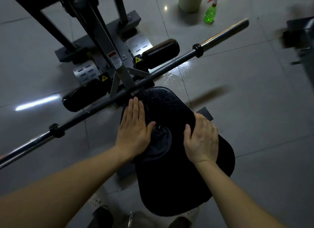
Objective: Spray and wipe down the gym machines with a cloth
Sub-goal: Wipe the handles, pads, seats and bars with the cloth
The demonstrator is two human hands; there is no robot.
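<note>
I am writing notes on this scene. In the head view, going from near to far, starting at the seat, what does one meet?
Black seat pad → dark cloth under the flat left hand → long steel bar → black roller pad → green spray bottle on the floor.

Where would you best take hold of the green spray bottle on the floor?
Probably round the narrow neck of the spray bottle, just under its orange trigger head, coming from above on the near side: it stands upright, and a pale column stands close beside it.
</note>
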